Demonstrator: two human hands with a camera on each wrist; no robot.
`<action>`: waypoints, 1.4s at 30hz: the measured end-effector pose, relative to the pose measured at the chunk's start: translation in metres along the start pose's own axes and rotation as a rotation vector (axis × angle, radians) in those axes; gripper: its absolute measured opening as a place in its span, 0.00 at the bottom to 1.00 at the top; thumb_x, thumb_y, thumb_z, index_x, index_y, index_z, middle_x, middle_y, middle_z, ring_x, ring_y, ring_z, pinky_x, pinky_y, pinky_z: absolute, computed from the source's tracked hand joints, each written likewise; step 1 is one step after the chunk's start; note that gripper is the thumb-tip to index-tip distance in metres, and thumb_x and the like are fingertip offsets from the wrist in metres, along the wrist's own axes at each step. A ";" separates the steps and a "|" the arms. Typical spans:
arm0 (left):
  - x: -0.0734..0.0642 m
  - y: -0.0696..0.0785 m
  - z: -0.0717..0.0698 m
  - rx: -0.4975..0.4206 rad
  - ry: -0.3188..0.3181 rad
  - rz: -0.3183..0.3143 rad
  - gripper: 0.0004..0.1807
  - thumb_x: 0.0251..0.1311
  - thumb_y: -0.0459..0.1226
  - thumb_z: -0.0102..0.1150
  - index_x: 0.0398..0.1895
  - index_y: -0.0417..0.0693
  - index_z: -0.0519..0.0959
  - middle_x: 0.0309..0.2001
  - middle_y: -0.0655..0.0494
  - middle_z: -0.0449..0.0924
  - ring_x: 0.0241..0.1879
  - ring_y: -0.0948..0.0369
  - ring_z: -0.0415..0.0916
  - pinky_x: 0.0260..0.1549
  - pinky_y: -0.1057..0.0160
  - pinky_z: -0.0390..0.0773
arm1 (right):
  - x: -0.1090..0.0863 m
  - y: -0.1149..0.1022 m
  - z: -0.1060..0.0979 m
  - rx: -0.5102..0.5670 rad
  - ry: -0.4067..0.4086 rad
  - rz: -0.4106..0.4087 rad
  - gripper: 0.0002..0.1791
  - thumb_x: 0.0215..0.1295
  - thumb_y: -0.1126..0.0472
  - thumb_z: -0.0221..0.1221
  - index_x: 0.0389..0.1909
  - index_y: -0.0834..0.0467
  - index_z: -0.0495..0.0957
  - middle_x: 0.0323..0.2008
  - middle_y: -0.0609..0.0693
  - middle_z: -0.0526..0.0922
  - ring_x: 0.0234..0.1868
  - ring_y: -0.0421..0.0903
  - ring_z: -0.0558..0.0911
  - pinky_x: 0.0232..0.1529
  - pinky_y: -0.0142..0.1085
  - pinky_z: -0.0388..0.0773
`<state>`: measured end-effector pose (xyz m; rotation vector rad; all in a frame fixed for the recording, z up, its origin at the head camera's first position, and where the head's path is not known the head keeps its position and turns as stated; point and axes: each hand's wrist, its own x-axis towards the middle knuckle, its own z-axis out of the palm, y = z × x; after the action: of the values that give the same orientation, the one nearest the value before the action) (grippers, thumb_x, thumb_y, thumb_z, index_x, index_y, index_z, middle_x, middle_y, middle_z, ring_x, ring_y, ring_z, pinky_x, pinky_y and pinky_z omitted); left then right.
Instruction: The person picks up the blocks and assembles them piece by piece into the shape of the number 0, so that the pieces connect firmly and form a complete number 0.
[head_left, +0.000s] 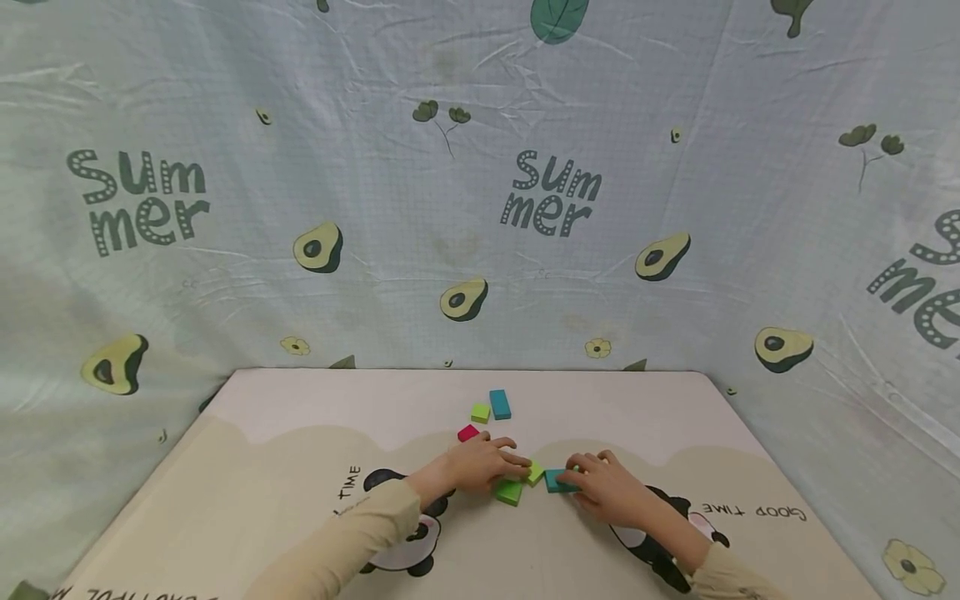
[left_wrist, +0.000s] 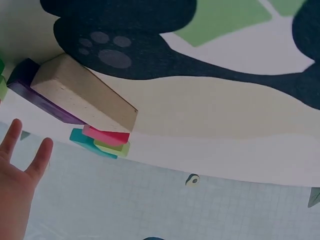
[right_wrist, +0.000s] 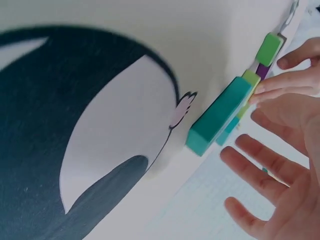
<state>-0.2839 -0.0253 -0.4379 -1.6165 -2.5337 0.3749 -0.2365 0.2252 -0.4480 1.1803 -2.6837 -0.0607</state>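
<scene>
My left hand [head_left: 483, 464] is over the middle of the table, its fingers stretched toward a lime block [head_left: 535, 473]. A green block [head_left: 509, 492] lies just below those fingers. In the left wrist view, two spread fingers of the left hand [left_wrist: 19, 185] show near a purple block [left_wrist: 45, 102] and a bare wooden block [left_wrist: 85, 92]. My right hand [head_left: 611, 492] hovers at a teal block [head_left: 557, 482], partly covering it. From the right wrist, the right hand [right_wrist: 287, 175] has loosely spread fingers beside the teal block [right_wrist: 220, 117]; contact is hard to tell.
Farther back lie a red block [head_left: 468, 432], a small lime block [head_left: 481, 412] and a blue block [head_left: 500, 404]. The table cover [head_left: 300, 467] carries panda prints and lettering. A printed curtain [head_left: 390, 267] hangs behind the table's far edge.
</scene>
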 end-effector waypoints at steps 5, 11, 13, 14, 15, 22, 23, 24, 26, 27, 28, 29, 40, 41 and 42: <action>0.001 -0.004 0.001 0.067 -0.029 0.024 0.26 0.59 0.37 0.50 0.61 0.67 0.64 0.61 0.72 0.65 0.61 0.62 0.62 0.50 0.56 0.71 | 0.005 -0.009 -0.005 -0.040 0.064 -0.080 0.14 0.53 0.59 0.60 0.43 0.50 0.77 0.40 0.45 0.77 0.40 0.41 0.76 0.39 0.40 0.69; 0.003 -0.006 -0.003 0.155 -0.089 0.042 0.29 0.59 0.39 0.52 0.63 0.70 0.60 0.62 0.74 0.62 0.63 0.64 0.59 0.55 0.54 0.67 | 0.012 -0.024 -0.005 -0.071 0.081 -0.216 0.16 0.53 0.59 0.61 0.44 0.50 0.76 0.43 0.41 0.79 0.44 0.39 0.75 0.41 0.38 0.68; 0.003 -0.007 -0.006 0.180 -0.109 0.047 0.30 0.58 0.38 0.52 0.63 0.71 0.59 0.62 0.75 0.61 0.64 0.65 0.58 0.56 0.55 0.67 | 0.014 -0.028 -0.003 -0.085 0.079 -0.251 0.17 0.54 0.59 0.60 0.46 0.49 0.75 0.46 0.41 0.78 0.46 0.39 0.74 0.42 0.38 0.68; 0.003 -0.006 -0.008 0.194 -0.117 0.050 0.31 0.58 0.38 0.53 0.63 0.72 0.59 0.63 0.75 0.61 0.64 0.65 0.58 0.56 0.55 0.67 | 0.015 -0.030 -0.002 -0.084 0.070 -0.261 0.17 0.54 0.59 0.60 0.47 0.49 0.74 0.48 0.41 0.77 0.47 0.40 0.74 0.43 0.39 0.68; 0.003 -0.007 -0.009 0.210 -0.121 0.055 0.31 0.58 0.38 0.53 0.63 0.72 0.59 0.63 0.76 0.60 0.64 0.66 0.57 0.56 0.56 0.67 | 0.016 -0.032 0.000 -0.086 0.054 -0.267 0.18 0.55 0.59 0.59 0.49 0.48 0.73 0.49 0.41 0.77 0.48 0.40 0.73 0.43 0.39 0.68; 0.005 -0.008 -0.007 0.288 -0.103 0.099 0.32 0.57 0.39 0.54 0.63 0.74 0.58 0.63 0.76 0.59 0.65 0.65 0.55 0.54 0.56 0.68 | 0.020 -0.040 0.005 -0.106 -0.047 -0.255 0.21 0.60 0.56 0.55 0.56 0.48 0.68 0.58 0.43 0.70 0.55 0.43 0.72 0.48 0.45 0.68; 0.006 -0.008 -0.007 0.291 -0.104 0.099 0.32 0.57 0.39 0.54 0.63 0.74 0.58 0.63 0.76 0.59 0.66 0.65 0.54 0.55 0.56 0.68 | 0.020 -0.040 0.005 -0.110 -0.059 -0.252 0.22 0.61 0.55 0.54 0.56 0.48 0.67 0.59 0.43 0.70 0.56 0.43 0.72 0.49 0.46 0.68; 0.006 -0.008 -0.007 0.291 -0.105 0.098 0.32 0.57 0.40 0.54 0.63 0.74 0.58 0.63 0.76 0.59 0.66 0.64 0.54 0.55 0.56 0.68 | 0.020 -0.041 0.005 -0.114 -0.072 -0.246 0.22 0.61 0.55 0.53 0.57 0.48 0.67 0.60 0.44 0.69 0.56 0.43 0.72 0.49 0.47 0.68; 0.006 -0.008 -0.006 0.289 -0.107 0.095 0.32 0.57 0.40 0.54 0.63 0.74 0.58 0.63 0.76 0.59 0.66 0.64 0.54 0.55 0.56 0.68 | 0.020 -0.042 0.005 -0.118 -0.098 -0.236 0.23 0.62 0.54 0.52 0.59 0.48 0.65 0.61 0.44 0.68 0.58 0.44 0.71 0.50 0.48 0.68; 0.007 -0.008 -0.006 0.287 -0.109 0.094 0.32 0.57 0.41 0.54 0.63 0.74 0.58 0.64 0.76 0.59 0.66 0.64 0.54 0.55 0.56 0.68 | 0.020 -0.042 0.005 -0.123 -0.104 -0.234 0.23 0.62 0.54 0.52 0.59 0.49 0.65 0.61 0.44 0.68 0.58 0.44 0.70 0.50 0.49 0.68; 0.007 -0.008 -0.006 0.286 -0.110 0.093 0.31 0.57 0.41 0.54 0.63 0.74 0.58 0.63 0.76 0.59 0.66 0.64 0.54 0.55 0.56 0.68 | 0.020 -0.042 0.006 -0.126 -0.108 -0.232 0.23 0.63 0.53 0.52 0.60 0.49 0.64 0.61 0.44 0.68 0.58 0.45 0.70 0.50 0.49 0.68; 0.007 -0.008 -0.007 0.284 -0.112 0.091 0.31 0.57 0.41 0.54 0.63 0.74 0.58 0.64 0.76 0.59 0.66 0.64 0.54 0.55 0.56 0.68 | 0.020 -0.042 0.006 -0.129 -0.108 -0.231 0.24 0.63 0.53 0.52 0.60 0.49 0.64 0.61 0.44 0.68 0.59 0.45 0.70 0.50 0.49 0.68; 0.004 -0.007 -0.008 0.268 -0.121 0.057 0.33 0.57 0.39 0.54 0.63 0.76 0.57 0.64 0.77 0.58 0.66 0.65 0.54 0.56 0.57 0.66 | 0.018 -0.043 0.007 -0.156 -0.004 -0.275 0.24 0.58 0.54 0.57 0.57 0.49 0.67 0.50 0.42 0.74 0.52 0.42 0.71 0.48 0.44 0.69; 0.003 -0.007 -0.008 0.267 -0.121 0.055 0.33 0.57 0.39 0.54 0.63 0.76 0.57 0.64 0.77 0.58 0.66 0.65 0.54 0.56 0.57 0.66 | 0.018 -0.042 0.007 -0.164 0.006 -0.282 0.24 0.58 0.54 0.57 0.56 0.49 0.68 0.49 0.42 0.74 0.52 0.42 0.71 0.48 0.43 0.69; 0.003 -0.007 -0.008 0.268 -0.119 0.054 0.33 0.57 0.39 0.54 0.63 0.76 0.57 0.63 0.77 0.58 0.66 0.65 0.54 0.56 0.57 0.67 | 0.018 -0.042 0.007 -0.172 0.019 -0.291 0.23 0.57 0.53 0.58 0.55 0.49 0.69 0.48 0.42 0.74 0.51 0.41 0.71 0.47 0.42 0.69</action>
<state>-0.2896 -0.0245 -0.4285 -1.6043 -2.3968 0.8002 -0.2195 0.1836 -0.4571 1.4935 -2.4129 -0.3169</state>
